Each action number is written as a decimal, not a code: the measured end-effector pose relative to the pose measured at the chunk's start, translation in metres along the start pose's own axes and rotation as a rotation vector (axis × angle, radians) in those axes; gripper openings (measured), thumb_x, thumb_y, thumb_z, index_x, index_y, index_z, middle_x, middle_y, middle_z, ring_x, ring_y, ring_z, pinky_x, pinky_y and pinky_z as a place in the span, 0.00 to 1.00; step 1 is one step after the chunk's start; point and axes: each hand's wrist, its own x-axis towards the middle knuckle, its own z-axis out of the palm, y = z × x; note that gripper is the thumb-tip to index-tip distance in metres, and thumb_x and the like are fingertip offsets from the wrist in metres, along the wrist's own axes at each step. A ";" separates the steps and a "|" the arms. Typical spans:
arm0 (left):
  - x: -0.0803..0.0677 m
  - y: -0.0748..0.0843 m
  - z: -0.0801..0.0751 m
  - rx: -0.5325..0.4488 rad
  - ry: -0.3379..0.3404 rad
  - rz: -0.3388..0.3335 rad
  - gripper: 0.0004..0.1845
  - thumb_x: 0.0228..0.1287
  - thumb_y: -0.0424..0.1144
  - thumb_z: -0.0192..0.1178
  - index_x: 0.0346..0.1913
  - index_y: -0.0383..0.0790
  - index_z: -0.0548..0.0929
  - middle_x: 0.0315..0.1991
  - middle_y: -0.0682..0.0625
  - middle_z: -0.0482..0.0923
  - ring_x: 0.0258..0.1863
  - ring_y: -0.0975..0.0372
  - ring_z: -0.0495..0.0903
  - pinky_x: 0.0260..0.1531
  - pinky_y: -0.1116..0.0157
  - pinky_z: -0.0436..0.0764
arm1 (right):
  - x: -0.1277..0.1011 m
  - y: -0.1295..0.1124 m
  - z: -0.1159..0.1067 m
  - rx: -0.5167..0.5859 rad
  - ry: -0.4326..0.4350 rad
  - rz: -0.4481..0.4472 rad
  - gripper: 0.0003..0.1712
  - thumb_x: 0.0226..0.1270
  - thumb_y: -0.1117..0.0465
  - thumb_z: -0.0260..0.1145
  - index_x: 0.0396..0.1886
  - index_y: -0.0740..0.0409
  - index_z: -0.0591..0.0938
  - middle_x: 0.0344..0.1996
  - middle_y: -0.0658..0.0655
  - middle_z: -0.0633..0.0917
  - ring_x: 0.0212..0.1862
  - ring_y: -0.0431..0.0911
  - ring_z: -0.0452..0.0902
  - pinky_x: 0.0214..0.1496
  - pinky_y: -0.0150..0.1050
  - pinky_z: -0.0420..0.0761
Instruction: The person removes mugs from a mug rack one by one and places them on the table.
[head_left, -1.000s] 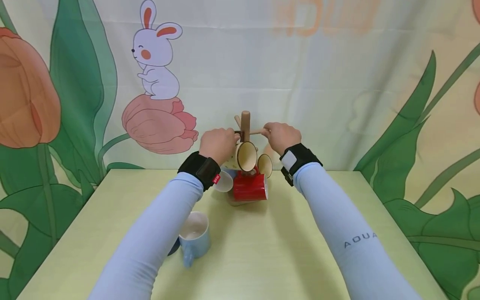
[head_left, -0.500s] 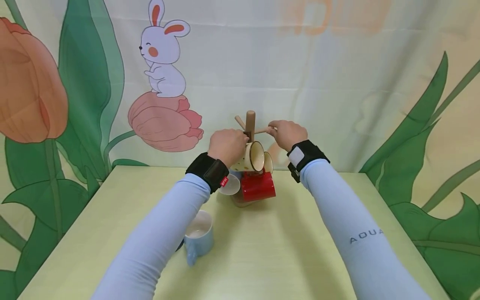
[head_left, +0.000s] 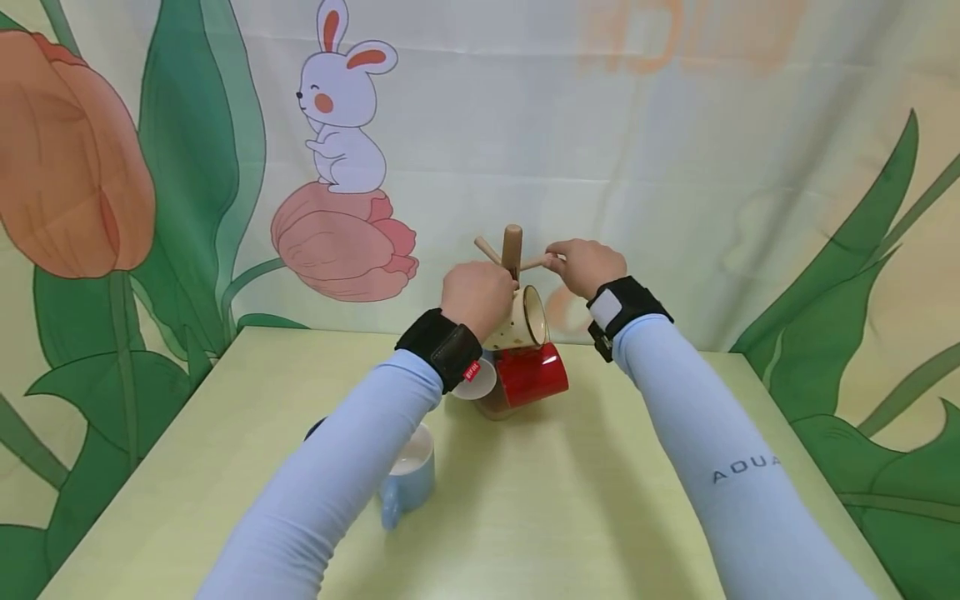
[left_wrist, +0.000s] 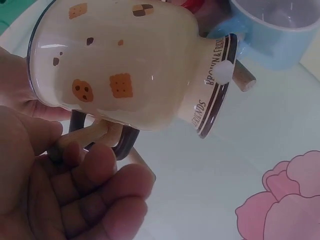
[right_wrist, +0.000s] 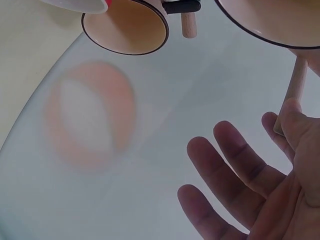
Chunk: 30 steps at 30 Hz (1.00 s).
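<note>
A wooden mug tree [head_left: 512,246] stands at the back of the table, hung with mugs. My left hand [head_left: 480,296] pinches one wooden peg [left_wrist: 82,136] between thumb and index finger, its other fingers curled beneath. On that peg, by its dark handle, hangs a cream mug [left_wrist: 125,65] with biscuit prints. My right hand [right_wrist: 250,180] pinches the end of another peg [right_wrist: 295,90] with thumb and index finger, the remaining fingers spread. Below hangs a red mug [head_left: 534,375], tilted. Beside it is a mug with a white inside [head_left: 477,383]. Another cream mug [right_wrist: 125,30] shows in the right wrist view.
A light blue mug [head_left: 412,485] stands on the table [head_left: 562,500] near the left forearm. Something dark [head_left: 315,427] peeks out from behind that sleeve. A printed curtain [head_left: 450,125] with a rabbit and tulips hangs just behind the table.
The mug tree has turned, with both hands on its pegs. The cream mug's mouth now faces further right, the red mug is more tilted, and the rear cream mug is hidden in the head view.
</note>
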 end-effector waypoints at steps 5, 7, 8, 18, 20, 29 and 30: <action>0.001 0.006 -0.001 0.002 -0.008 0.011 0.21 0.76 0.51 0.51 0.43 0.39 0.89 0.25 0.48 0.81 0.24 0.59 0.80 0.25 0.63 0.83 | -0.008 -0.001 -0.003 -0.020 -0.007 0.042 0.24 0.78 0.47 0.53 0.67 0.50 0.77 0.53 0.61 0.85 0.48 0.58 0.83 0.43 0.53 0.81; 0.001 0.005 -0.001 0.004 -0.014 0.025 0.21 0.76 0.51 0.51 0.42 0.39 0.89 0.24 0.48 0.80 0.24 0.59 0.80 0.25 0.63 0.82 | -0.011 -0.004 -0.004 -0.033 0.001 0.060 0.24 0.79 0.48 0.53 0.67 0.50 0.76 0.53 0.60 0.85 0.48 0.57 0.83 0.44 0.53 0.81; 0.002 0.004 -0.001 0.000 -0.021 0.032 0.21 0.76 0.51 0.51 0.42 0.39 0.88 0.24 0.48 0.80 0.23 0.59 0.80 0.25 0.62 0.82 | -0.013 -0.005 -0.004 -0.039 0.012 0.064 0.24 0.79 0.49 0.53 0.68 0.51 0.76 0.53 0.60 0.85 0.48 0.57 0.83 0.44 0.53 0.81; 0.010 -0.037 0.003 -0.119 -0.114 0.010 0.30 0.80 0.57 0.38 0.43 0.38 0.85 0.26 0.45 0.77 0.29 0.51 0.81 0.28 0.55 0.83 | -0.034 -0.031 -0.009 -0.057 0.200 0.023 0.19 0.78 0.52 0.54 0.59 0.55 0.81 0.42 0.60 0.85 0.38 0.54 0.82 0.36 0.50 0.83; 0.014 -0.049 0.005 -0.129 -0.104 -0.020 0.28 0.80 0.55 0.39 0.49 0.36 0.82 0.31 0.41 0.80 0.33 0.47 0.83 0.32 0.51 0.84 | -0.039 -0.040 -0.010 -0.061 0.209 0.001 0.19 0.78 0.50 0.53 0.51 0.56 0.83 0.37 0.59 0.84 0.34 0.53 0.81 0.34 0.48 0.82; 0.044 -0.072 0.016 -0.146 -0.100 -0.092 0.24 0.75 0.48 0.54 0.60 0.31 0.73 0.40 0.36 0.82 0.38 0.44 0.83 0.38 0.48 0.83 | -0.053 -0.080 -0.004 -0.219 0.200 -0.045 0.31 0.74 0.35 0.51 0.31 0.53 0.86 0.23 0.56 0.82 0.25 0.51 0.81 0.23 0.42 0.80; 0.047 -0.071 0.016 -0.147 -0.099 -0.084 0.24 0.74 0.48 0.55 0.60 0.31 0.72 0.42 0.35 0.82 0.39 0.44 0.83 0.39 0.48 0.83 | -0.053 -0.081 -0.003 -0.246 0.195 -0.041 0.32 0.74 0.34 0.50 0.30 0.53 0.87 0.23 0.56 0.82 0.25 0.51 0.81 0.23 0.42 0.80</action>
